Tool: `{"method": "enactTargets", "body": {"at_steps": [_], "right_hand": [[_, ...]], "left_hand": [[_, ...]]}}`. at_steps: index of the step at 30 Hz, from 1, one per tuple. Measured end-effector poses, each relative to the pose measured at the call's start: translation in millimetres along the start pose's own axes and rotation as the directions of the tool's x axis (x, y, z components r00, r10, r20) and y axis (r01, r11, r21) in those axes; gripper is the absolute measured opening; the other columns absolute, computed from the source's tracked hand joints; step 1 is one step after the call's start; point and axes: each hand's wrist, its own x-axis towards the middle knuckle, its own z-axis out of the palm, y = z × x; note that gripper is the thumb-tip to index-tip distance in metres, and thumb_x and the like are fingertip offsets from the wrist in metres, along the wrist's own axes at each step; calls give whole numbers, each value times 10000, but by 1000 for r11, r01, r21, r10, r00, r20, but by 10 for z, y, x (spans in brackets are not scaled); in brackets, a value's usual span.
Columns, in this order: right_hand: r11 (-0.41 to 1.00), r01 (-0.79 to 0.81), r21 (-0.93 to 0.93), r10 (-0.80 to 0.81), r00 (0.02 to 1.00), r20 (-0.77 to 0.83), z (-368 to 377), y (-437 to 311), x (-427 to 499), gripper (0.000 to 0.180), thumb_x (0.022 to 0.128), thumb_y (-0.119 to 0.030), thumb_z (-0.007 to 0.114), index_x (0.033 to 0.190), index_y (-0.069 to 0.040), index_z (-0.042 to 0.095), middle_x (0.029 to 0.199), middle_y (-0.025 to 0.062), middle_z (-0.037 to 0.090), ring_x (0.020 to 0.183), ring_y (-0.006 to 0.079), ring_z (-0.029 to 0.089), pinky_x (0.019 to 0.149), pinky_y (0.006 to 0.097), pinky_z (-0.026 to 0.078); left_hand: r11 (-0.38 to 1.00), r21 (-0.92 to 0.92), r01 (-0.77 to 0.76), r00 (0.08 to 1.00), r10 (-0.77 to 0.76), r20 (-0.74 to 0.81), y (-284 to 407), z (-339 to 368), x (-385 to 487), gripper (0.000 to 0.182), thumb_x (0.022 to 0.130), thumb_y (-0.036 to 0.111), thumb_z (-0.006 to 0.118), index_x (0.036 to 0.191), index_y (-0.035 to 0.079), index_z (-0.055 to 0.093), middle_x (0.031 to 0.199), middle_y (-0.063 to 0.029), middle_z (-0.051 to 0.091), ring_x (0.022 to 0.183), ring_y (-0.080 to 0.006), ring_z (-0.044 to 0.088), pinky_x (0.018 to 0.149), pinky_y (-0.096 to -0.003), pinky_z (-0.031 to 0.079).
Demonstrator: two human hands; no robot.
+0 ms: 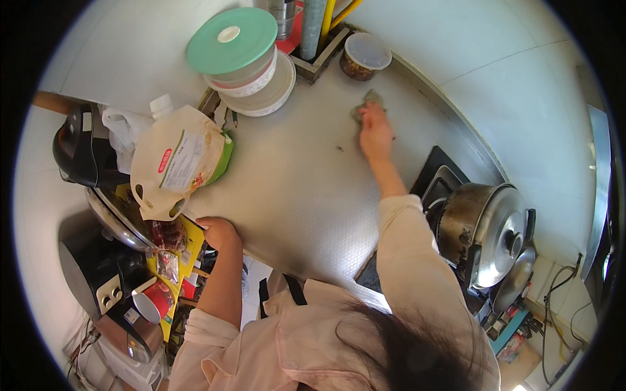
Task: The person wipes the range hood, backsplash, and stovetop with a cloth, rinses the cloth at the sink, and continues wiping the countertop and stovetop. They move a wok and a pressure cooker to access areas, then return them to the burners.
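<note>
My right hand (375, 133) is stretched out over the stainless steel countertop (293, 171), its fingers on a crumpled grey-green cloth (369, 100). The cloth is slightly blurred and lies against the metal. Just beyond it stands a round plastic tub (367, 56) with a translucent lid and dark brown contents. Small dark specks (339, 147) dot the counter left of my right hand. My left hand (220, 233) is at the counter's near-left edge, beside a yellow sheet (193, 244); its fingers are partly hidden, so its grip is unclear.
A large lidded steel pot (477, 234) stands on the stove at right. At left are a spouted refill pouch (181, 161), a black appliance (88, 146) and a red paper cup (154, 300). Stacked containers with a green lid (234, 41) stand near a pipe (312, 29) at back.
</note>
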Motion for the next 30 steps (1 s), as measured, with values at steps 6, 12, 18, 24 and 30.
{"method": "enactTargets", "body": {"at_steps": [6,12,18,24,30], "right_hand": [[979,201,-23,-189,950,247,75,-594,-967,193,822,-111,588,1006,-81,637,1247,66,556,1211,268,466,1006,398,377],[972,193,136,-229,907,354,21,-875,-1811,266,743,-81,652,1008,-82,639,1164,51,608,1139,245,521,966,385,404],[858,-462,224,248,754,608,-392,-1066,-1695,250,834,-130,596,1080,-86,606,1061,77,636,938,205,579,850,323,448],[996,-2,-86,16,987,160,-538,-532,-990,355,842,-166,578,1192,-107,566,1328,122,466,1222,272,442,1001,372,378],[930,303,-207,-224,915,335,-329,-263,-1014,300,832,-54,567,1127,-86,614,1330,72,475,1256,289,406,1023,384,369]], "left_hand": [[1000,-23,4,1000,-4,26,106,-95,-151,875,893,598,178,941,-181,572,1009,-351,573,946,-465,570,846,-505,453],[1000,-11,19,1000,-19,9,89,-71,-98,863,890,598,175,965,-162,576,1024,-338,577,971,-450,568,861,-492,449],[999,-24,27,1000,-27,0,56,-22,-53,857,888,599,178,967,-155,579,1015,-333,582,963,-447,572,861,-489,451],[998,-34,51,997,-49,53,80,-48,-80,856,890,591,162,1023,-156,559,1057,-346,560,1001,-450,555,889,-494,432],[999,-8,35,996,-35,87,20,-57,0,850,898,577,158,1064,-170,528,1102,-351,536,1045,-457,527,922,-490,407]]}}
